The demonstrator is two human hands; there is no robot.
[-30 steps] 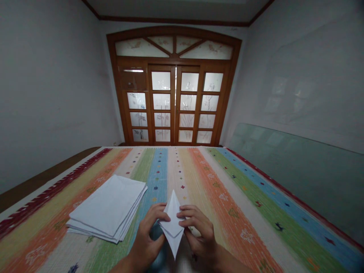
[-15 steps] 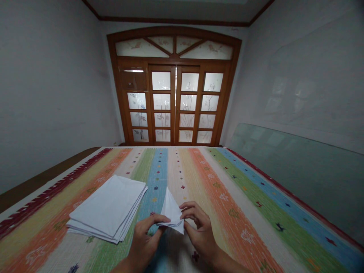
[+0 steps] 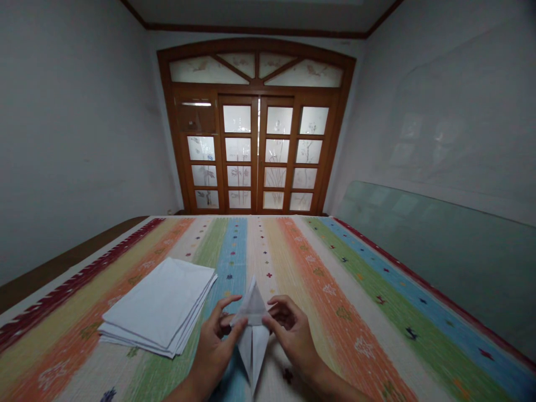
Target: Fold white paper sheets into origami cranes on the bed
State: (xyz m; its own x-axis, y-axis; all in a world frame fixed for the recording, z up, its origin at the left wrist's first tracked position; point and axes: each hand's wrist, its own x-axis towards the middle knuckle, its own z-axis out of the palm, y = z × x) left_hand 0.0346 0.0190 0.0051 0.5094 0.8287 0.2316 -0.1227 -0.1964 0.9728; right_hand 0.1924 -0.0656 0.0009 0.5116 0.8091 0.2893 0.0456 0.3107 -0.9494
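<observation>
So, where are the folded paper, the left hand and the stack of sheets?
Folded paper (image 3: 253,354), head view, lower pointed part.
Left hand (image 3: 213,352), head view, back of hand.
Stack of sheets (image 3: 157,301), head view, top sheet.

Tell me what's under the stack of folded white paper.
The stack of folded white paper lies on a striped woven cloth, with orange and green bands showing around it. The cloth directly beneath is covered and cannot be seen.

A folded white paper (image 3: 253,335) is held between the left grip (image 3: 216,347) and the right grip (image 3: 292,338) over a striped cloth (image 3: 335,318); a stack of paper sheets (image 3: 157,306) is laid just beside them, and glazed wooden doors (image 3: 255,156) are seen beyond.
</observation>
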